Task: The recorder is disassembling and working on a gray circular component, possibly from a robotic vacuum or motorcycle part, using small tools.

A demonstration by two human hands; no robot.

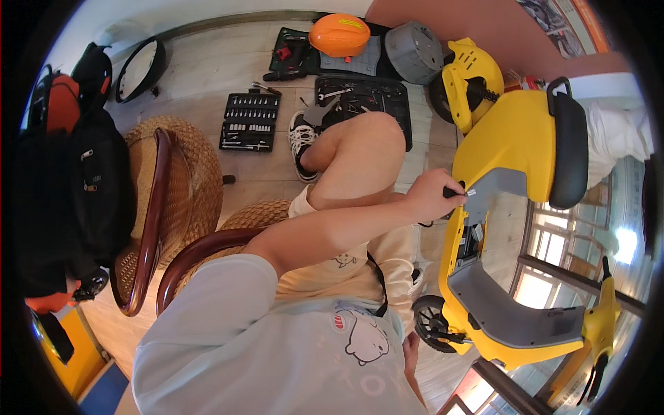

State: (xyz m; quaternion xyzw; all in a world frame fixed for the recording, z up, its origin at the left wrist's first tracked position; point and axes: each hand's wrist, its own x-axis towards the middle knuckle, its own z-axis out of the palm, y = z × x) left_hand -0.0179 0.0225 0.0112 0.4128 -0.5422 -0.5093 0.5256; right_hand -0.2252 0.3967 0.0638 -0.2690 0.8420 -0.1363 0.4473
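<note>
My left hand reaches across to the right and is closed round a black-handled screwdriver. The tool meets the edge of the yellow electric scooter, just below its rear body. The exact spot it touches is too small to make out. An opened compartment in the scooter's floor shows dark parts inside. Of my right arm only a strip shows by my trousers, low in the view; the right hand is mostly hidden, its fingers out of sight.
A socket set lies opened on the floor beside a black tool case. Behind them are an orange helmet, a cordless drill and a grey round box. A wicker chair with dark bags stands left.
</note>
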